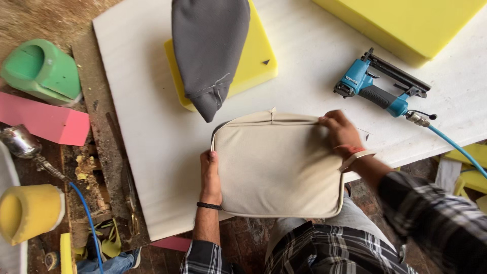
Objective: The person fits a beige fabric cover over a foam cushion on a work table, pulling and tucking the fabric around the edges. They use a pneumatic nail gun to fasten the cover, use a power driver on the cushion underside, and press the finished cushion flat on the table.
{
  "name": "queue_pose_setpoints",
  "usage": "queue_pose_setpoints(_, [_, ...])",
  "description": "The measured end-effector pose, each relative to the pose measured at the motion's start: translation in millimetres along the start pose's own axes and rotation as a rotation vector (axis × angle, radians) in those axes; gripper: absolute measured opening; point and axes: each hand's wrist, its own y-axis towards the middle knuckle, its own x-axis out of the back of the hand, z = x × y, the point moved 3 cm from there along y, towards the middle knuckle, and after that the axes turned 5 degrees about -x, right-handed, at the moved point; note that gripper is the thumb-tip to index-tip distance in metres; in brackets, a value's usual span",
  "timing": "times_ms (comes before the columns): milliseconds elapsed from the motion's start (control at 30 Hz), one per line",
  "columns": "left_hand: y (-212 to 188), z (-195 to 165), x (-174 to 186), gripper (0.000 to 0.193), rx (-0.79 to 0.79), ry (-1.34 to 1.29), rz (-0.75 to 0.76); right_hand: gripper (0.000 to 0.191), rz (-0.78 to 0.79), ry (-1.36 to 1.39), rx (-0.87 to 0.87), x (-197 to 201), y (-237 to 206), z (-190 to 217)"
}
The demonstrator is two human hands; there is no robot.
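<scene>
A beige fabric-covered seat cushion (278, 165) lies at the front edge of the white board (147, 116), partly over my lap. My left hand (210, 175) grips its left edge, thumb on top. My right hand (341, 133) holds its upper right corner, fingers curled over the seam. Just behind the cushion a grey fabric cover (209, 50) is draped over a yellow foam slab (253, 61).
A blue pneumatic stapler (378, 89) with a blue air hose (456, 149) lies to the right. A large yellow foam block (406, 23) sits at the back right. On the left are a green foam piece (43, 71), a pink foam piece (43, 121), a yellow foam cylinder (28, 210) and a metal spray gun (23, 144).
</scene>
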Motion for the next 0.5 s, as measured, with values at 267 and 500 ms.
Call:
queue_pose_setpoints(267, [-46.6, -237.1, -32.3, 0.053, -0.504, 0.187, 0.240, 0.050, 0.380, 0.115, 0.449, 50.6, -102.7, 180.1])
queue_pose_setpoints(500, [-83.1, -300.5, -83.3, 0.036, -1.104, 0.384, 0.222, 0.049, 0.390, 0.081, 0.676, 83.4, -160.1, 229.8])
